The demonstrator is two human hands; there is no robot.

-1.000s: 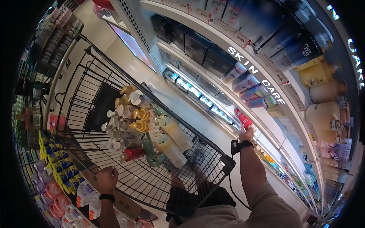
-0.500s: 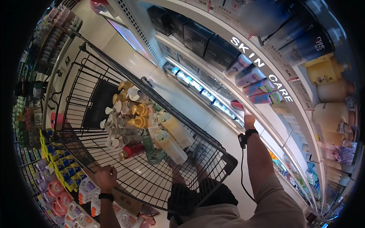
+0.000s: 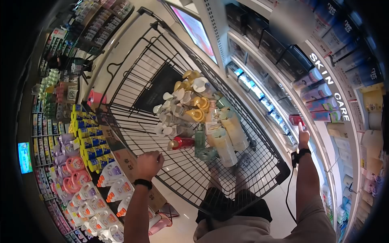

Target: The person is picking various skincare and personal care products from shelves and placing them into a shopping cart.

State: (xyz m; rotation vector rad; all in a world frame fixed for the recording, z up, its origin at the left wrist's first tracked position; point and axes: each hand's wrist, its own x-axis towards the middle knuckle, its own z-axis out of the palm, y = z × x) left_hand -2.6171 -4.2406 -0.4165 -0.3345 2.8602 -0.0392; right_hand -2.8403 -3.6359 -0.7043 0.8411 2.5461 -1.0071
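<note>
My right hand (image 3: 303, 137) reaches to the lit shelf on the right, its fingers closed at the end of a small red package (image 3: 296, 120); the label is too small to read. My left hand (image 3: 150, 165) is curled at the near-left rim of a black wire shopping cart (image 3: 259, 178), and its fingertips are partly hidden. Inside the cart lie many pump bottles, among them pale yellow bottles (image 3: 225, 148), a green bottle (image 3: 199, 139), a red bottle (image 3: 183, 143) and several gold pump tops (image 3: 198, 108).
Shelves marked SKIN CARE (image 3: 329, 87) curve along the right, holding dark boxes (image 3: 293, 60) and colourful bottles (image 3: 318, 92). To the left stand white jugs (image 3: 91, 206), blue-yellow packs (image 3: 91, 141) and pink jugs (image 3: 75, 164). A cable (image 3: 287, 198) hangs from my right wrist.
The view has turned, so the cart and shelves sit further right. My right hand has come up against the red package, its fingers now on it. My left hand stays by the cart rim.
</note>
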